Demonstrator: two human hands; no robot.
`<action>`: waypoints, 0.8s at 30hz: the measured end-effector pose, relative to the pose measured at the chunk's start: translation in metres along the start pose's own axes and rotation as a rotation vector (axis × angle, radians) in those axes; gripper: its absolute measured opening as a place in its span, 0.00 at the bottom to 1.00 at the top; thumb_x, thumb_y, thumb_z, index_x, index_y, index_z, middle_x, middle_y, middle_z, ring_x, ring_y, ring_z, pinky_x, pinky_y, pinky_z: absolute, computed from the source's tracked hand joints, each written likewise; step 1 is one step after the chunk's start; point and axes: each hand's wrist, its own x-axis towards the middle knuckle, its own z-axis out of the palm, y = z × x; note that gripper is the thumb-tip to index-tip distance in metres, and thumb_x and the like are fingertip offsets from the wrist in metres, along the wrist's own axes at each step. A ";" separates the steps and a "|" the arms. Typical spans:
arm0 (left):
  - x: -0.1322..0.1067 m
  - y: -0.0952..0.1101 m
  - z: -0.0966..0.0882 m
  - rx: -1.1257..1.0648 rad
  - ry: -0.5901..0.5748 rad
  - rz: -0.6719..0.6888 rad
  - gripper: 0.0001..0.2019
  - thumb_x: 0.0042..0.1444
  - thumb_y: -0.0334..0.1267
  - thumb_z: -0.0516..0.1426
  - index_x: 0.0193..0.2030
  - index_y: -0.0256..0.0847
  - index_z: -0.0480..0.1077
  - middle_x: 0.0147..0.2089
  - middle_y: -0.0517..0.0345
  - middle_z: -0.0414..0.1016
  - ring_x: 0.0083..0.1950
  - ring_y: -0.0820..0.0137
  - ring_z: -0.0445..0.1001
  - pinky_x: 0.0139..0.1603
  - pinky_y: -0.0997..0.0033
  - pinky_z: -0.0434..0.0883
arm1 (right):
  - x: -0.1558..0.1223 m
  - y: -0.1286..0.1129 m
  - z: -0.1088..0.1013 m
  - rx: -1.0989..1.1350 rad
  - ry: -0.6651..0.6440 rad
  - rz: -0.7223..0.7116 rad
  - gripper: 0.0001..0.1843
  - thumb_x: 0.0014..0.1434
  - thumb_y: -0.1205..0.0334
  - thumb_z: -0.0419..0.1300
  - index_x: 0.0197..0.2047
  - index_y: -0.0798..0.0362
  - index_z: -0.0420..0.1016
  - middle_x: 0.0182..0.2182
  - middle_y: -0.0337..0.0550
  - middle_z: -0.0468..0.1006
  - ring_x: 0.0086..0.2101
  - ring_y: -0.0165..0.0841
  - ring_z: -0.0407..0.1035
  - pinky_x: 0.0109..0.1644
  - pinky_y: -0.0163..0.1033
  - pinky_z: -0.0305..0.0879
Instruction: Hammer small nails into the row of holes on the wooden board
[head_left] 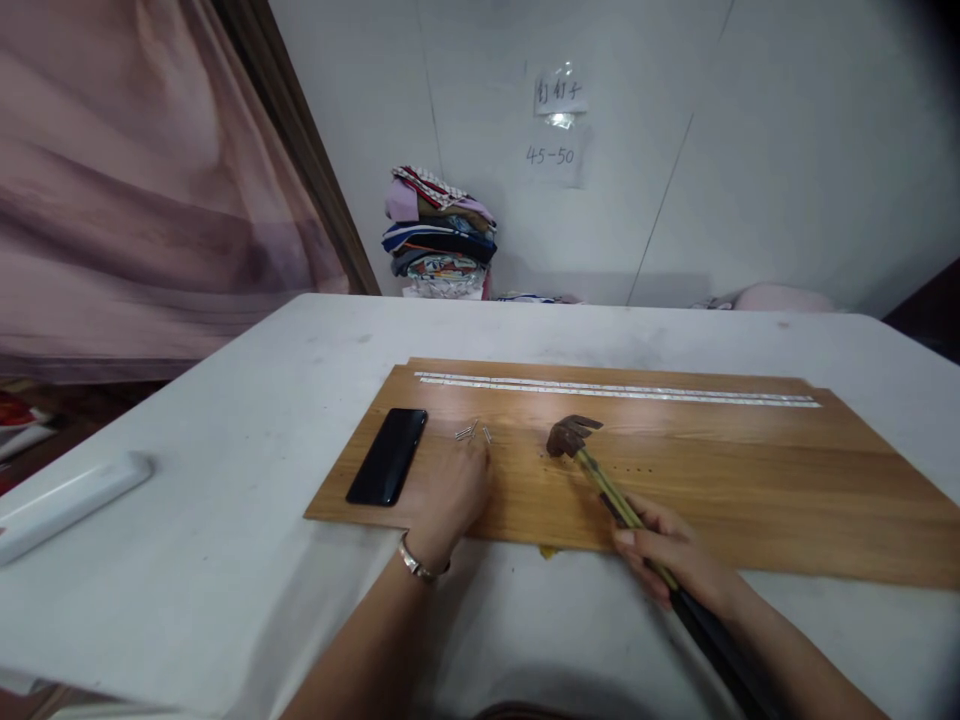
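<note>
My right hand (667, 550) is wrapped round the handle of a claw hammer (611, 490). The rusty head hangs over the wooden board (712, 460), its claw pointing right; I cannot tell whether it touches the wood. On the left part of the board, my left hand (456, 490) is curled with its fingers bunched right beside several small nails (466, 432). The back of the hand hides most of the fingertips, so whatever they pinch cannot be made out. A black phone (388, 456) lies to the left of this hand. Near the hammer head, a row of small dark marks (634, 469) dots the wood.
Two thin pale strips (615, 390) run along the board's far side. The board lies on a white table (225, 440). A white rounded object (75, 500) rests at the left edge. Folded clothes (441, 235) are stacked behind the table, by a wall with paper notes (555, 155).
</note>
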 end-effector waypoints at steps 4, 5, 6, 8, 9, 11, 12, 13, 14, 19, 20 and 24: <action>0.003 0.002 -0.007 -0.156 -0.025 -0.075 0.07 0.55 0.31 0.49 0.33 0.40 0.68 0.32 0.53 0.75 0.31 0.67 0.73 0.31 0.71 0.61 | -0.001 -0.001 0.000 0.032 0.003 -0.014 0.28 0.53 0.52 0.60 0.54 0.58 0.64 0.12 0.25 0.60 0.10 0.21 0.47 0.13 0.27 0.48; 0.003 0.003 -0.008 -0.211 -0.020 -0.082 0.06 0.55 0.31 0.50 0.33 0.40 0.68 0.31 0.55 0.74 0.30 0.68 0.72 0.30 0.71 0.61 | -0.002 -0.002 0.000 0.035 0.004 -0.017 0.28 0.53 0.53 0.60 0.54 0.58 0.64 0.12 0.26 0.60 0.10 0.21 0.47 0.13 0.27 0.48; 0.004 0.004 -0.009 -0.273 -0.007 -0.081 0.06 0.54 0.31 0.50 0.32 0.40 0.67 0.30 0.56 0.74 0.30 0.69 0.72 0.30 0.72 0.60 | -0.002 -0.002 0.000 0.034 0.001 -0.017 0.28 0.53 0.53 0.60 0.54 0.59 0.63 0.12 0.26 0.60 0.10 0.21 0.47 0.13 0.27 0.48; 0.005 0.006 -0.010 -0.417 0.032 -0.063 0.05 0.53 0.31 0.51 0.32 0.40 0.67 0.30 0.58 0.73 0.31 0.70 0.71 0.31 0.72 0.61 | -0.002 -0.002 0.001 0.023 -0.007 -0.010 0.29 0.54 0.53 0.59 0.55 0.59 0.63 0.11 0.26 0.61 0.10 0.21 0.48 0.13 0.27 0.48; 0.005 0.008 -0.009 -0.496 0.049 -0.053 0.04 0.53 0.32 0.52 0.32 0.40 0.67 0.29 0.59 0.73 0.31 0.71 0.71 0.32 0.73 0.62 | -0.001 -0.001 0.001 0.016 -0.012 -0.003 0.29 0.54 0.53 0.59 0.56 0.59 0.63 0.11 0.26 0.61 0.10 0.22 0.48 0.13 0.27 0.48; 0.006 0.011 -0.004 -0.658 0.059 -0.037 0.04 0.53 0.32 0.52 0.33 0.39 0.68 0.30 0.60 0.73 0.32 0.71 0.71 0.34 0.73 0.65 | 0.000 -0.001 0.002 0.004 -0.014 0.008 0.29 0.54 0.53 0.58 0.56 0.60 0.62 0.10 0.25 0.60 0.09 0.22 0.47 0.13 0.27 0.48; 0.007 0.013 0.000 -0.743 0.050 -0.031 0.05 0.53 0.33 0.52 0.34 0.39 0.69 0.31 0.59 0.73 0.33 0.72 0.71 0.35 0.73 0.66 | 0.001 -0.001 0.002 -0.001 -0.013 0.012 0.30 0.54 0.53 0.58 0.57 0.60 0.62 0.10 0.25 0.60 0.09 0.22 0.47 0.13 0.27 0.48; 0.007 0.015 0.006 -0.826 0.029 -0.016 0.06 0.53 0.33 0.52 0.36 0.38 0.69 0.32 0.59 0.73 0.34 0.72 0.71 0.36 0.72 0.67 | 0.001 -0.002 0.003 -0.004 -0.011 0.012 0.30 0.54 0.53 0.58 0.57 0.60 0.62 0.10 0.25 0.60 0.10 0.22 0.47 0.13 0.27 0.48; 0.008 0.016 0.012 -0.896 0.011 -0.001 0.07 0.54 0.33 0.52 0.37 0.38 0.70 0.34 0.58 0.74 0.35 0.72 0.72 0.38 0.72 0.68 | 0.001 -0.002 0.003 -0.005 -0.009 0.010 0.30 0.54 0.53 0.58 0.56 0.60 0.62 0.10 0.25 0.60 0.10 0.22 0.47 0.13 0.27 0.48; 0.010 0.020 0.045 -0.948 0.096 0.034 0.06 0.54 0.36 0.54 0.34 0.39 0.72 0.33 0.58 0.75 0.35 0.72 0.72 0.38 0.73 0.68 | -0.002 -0.004 0.001 0.015 0.012 -0.004 0.29 0.53 0.53 0.59 0.55 0.58 0.64 0.12 0.26 0.61 0.10 0.21 0.48 0.13 0.28 0.47; 0.010 0.020 0.050 -0.926 0.132 0.054 0.05 0.54 0.35 0.54 0.33 0.39 0.71 0.33 0.59 0.74 0.35 0.72 0.72 0.38 0.73 0.68 | -0.002 -0.004 0.001 0.017 0.013 -0.007 0.29 0.53 0.53 0.59 0.55 0.58 0.64 0.11 0.26 0.61 0.10 0.21 0.48 0.13 0.28 0.47; 0.009 0.023 0.054 -0.794 0.203 0.150 0.04 0.55 0.31 0.53 0.31 0.40 0.69 0.32 0.61 0.73 0.35 0.73 0.71 0.37 0.73 0.66 | 0.000 -0.001 0.002 0.003 -0.006 -0.009 0.29 0.54 0.54 0.59 0.56 0.59 0.63 0.10 0.25 0.60 0.10 0.22 0.47 0.13 0.28 0.47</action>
